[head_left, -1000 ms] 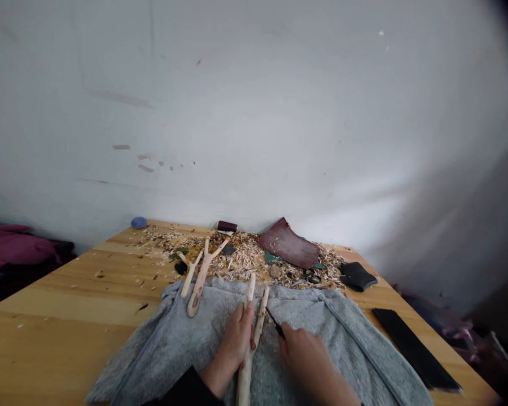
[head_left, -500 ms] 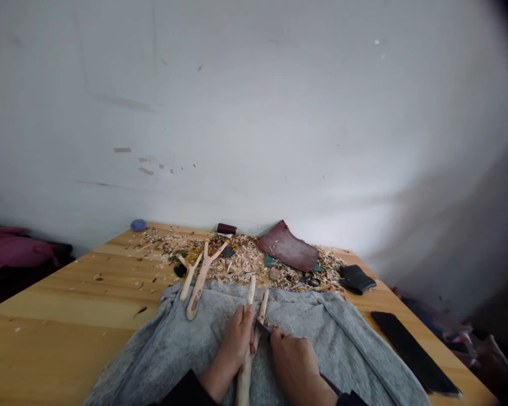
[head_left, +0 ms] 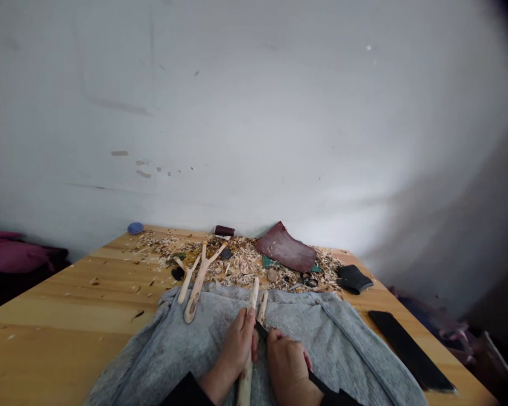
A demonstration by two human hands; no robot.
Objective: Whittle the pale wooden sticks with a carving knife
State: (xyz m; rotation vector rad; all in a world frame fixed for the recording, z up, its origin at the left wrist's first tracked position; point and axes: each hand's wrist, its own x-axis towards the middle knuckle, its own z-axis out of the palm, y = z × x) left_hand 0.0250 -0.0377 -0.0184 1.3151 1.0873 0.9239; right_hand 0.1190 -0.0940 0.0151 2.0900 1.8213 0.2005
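A peeled, forked branch (head_left: pixel 245 382) lies lengthwise over the grey cloth, its two prongs pointing away from me. My left hand (head_left: pixel 238 342) is wrapped round it near the fork. In my right hand (head_left: pixel 290 361) is a knife (head_left: pixel 261 330), its dark blade against the wood by the right prong; the handle is mostly hidden in my fist. Left of my hands, two carved slingshot frames, a larger one (head_left: pixel 197 287) and a smaller one (head_left: pixel 187 280), rest partly on the grey cloth (head_left: pixel 347 349).
Wood shavings (head_left: pixel 241 259) cover the back of the wooden table (head_left: pixel 59 299). Among them are a maroon leather piece (head_left: pixel 285 251) and a dark thread spool (head_left: pixel 224 230). A black pouch (head_left: pixel 354 279) and a flat black slab (head_left: pixel 410 349) lie to the right. A blue round object (head_left: pixel 135 228) sits at the far left corner.
My right hand and the knife have shifted slightly left and toward me, and the fist has turned. The branch has rolled a little in my left hand, its prongs now closer together.
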